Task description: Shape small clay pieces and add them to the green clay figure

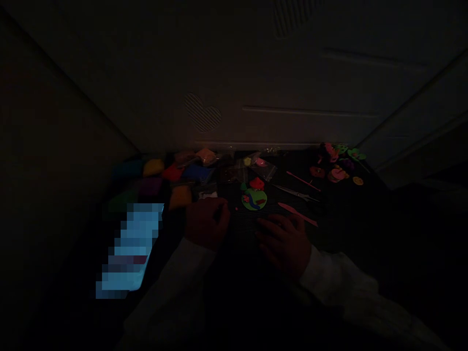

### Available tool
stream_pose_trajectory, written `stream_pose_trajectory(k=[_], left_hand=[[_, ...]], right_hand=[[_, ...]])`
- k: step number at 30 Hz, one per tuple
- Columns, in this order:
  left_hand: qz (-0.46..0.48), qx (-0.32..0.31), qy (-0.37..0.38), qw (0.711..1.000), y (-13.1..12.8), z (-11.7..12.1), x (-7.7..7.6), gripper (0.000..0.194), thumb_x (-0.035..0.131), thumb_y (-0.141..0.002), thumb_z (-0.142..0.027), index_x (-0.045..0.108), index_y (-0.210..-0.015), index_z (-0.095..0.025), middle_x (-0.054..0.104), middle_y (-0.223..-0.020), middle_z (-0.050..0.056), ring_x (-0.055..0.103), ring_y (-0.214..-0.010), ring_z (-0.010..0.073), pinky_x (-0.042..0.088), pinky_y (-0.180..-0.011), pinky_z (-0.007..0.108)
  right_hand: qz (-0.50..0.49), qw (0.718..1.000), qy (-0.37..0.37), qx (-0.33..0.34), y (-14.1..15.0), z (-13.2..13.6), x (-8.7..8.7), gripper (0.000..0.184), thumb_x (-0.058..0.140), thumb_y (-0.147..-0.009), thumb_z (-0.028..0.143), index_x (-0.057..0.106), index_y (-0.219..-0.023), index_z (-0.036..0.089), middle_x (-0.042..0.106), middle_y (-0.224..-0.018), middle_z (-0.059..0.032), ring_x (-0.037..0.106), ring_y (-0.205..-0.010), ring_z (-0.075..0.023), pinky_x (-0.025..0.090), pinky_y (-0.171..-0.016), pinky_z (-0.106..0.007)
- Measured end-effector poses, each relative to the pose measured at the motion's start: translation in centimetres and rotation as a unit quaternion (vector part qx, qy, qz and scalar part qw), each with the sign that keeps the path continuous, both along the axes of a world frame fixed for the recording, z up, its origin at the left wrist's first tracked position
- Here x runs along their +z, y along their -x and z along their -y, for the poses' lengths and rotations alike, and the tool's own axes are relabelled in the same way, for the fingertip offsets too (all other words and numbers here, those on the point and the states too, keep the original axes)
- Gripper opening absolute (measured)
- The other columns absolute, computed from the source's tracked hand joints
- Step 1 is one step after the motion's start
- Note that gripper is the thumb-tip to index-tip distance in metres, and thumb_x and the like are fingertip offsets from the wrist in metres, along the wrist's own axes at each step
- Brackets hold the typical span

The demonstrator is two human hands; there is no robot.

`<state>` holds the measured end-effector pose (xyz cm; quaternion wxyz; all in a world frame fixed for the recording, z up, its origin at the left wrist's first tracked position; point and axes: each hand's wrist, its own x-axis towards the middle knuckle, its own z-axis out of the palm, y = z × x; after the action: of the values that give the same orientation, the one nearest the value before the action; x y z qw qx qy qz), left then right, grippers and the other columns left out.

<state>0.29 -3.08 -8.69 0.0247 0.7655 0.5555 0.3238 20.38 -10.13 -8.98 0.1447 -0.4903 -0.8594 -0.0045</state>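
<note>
The scene is very dark. My left hand is closed, its fingers curled, beside the clear bags of modelling clay; what it holds, if anything, is hidden. My right hand lies palm down on the dark table with fingers stretched out. Between and beyond the hands sits a round green clay disc bearing blue, red and brown pieces. A red clay shape stands at its far edge. A tiny pink bit lies near my left hand. Just past my right hand is a pink modelling knife.
Scissors and a thin pink tool lie beyond the knife. Coloured clay packs, including an orange one, fill the back left. Finished clay flowers stand back right. A lit, pixelated phone lies left. A pale wall rises behind.
</note>
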Motion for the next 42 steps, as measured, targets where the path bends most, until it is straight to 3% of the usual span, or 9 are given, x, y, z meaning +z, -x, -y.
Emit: stream_pose_trajectory(k=[21, 34, 42], left_hand=[[0.015, -0.007, -0.002, 1.000, 0.05, -0.10, 0.02, 0.016, 0.047, -0.072, -0.024, 0.060, -0.077, -0.016, 0.064, -0.075, 0.003, 0.058, -0.071, 0.0168, 0.041, -0.068, 0.030], [0.014, -0.009, 0.003, 1.000, 0.13, -0.10, 0.05, 0.016, 0.048, -0.072, -0.024, 0.060, -0.077, -0.017, 0.064, -0.074, 0.003, 0.058, -0.071, 0.0167, 0.042, -0.068, 0.030], [0.016, -0.006, 0.006, 1.000, 0.13, -0.09, -0.03, 0.016, 0.048, -0.072, -0.024, 0.060, -0.077, -0.016, 0.064, -0.074, 0.003, 0.059, -0.070, 0.0162, 0.043, -0.066, 0.029]], right_hand=[[-0.004, 1.000, 0.005, 0.000, -0.04, -0.10, -0.17, 0.027, 0.041, -0.082, 0.036, 0.051, -0.106, 0.029, 0.044, -0.123, 0.0066, 0.036, -0.109, -0.0205, 0.020, -0.084, -0.045], [-0.010, 1.000, 0.022, -0.003, -0.19, 0.32, -0.21, 0.031, 0.038, -0.083, 0.036, 0.048, -0.111, 0.031, 0.041, -0.126, 0.0029, 0.037, -0.109, -0.0201, 0.022, -0.083, -0.044], [-0.054, 0.998, 0.018, 0.002, -0.67, 0.18, -0.10, 0.029, 0.042, -0.081, 0.031, 0.051, -0.109, 0.030, 0.046, -0.121, 0.0005, 0.038, -0.107, -0.0196, 0.023, -0.084, -0.043]])
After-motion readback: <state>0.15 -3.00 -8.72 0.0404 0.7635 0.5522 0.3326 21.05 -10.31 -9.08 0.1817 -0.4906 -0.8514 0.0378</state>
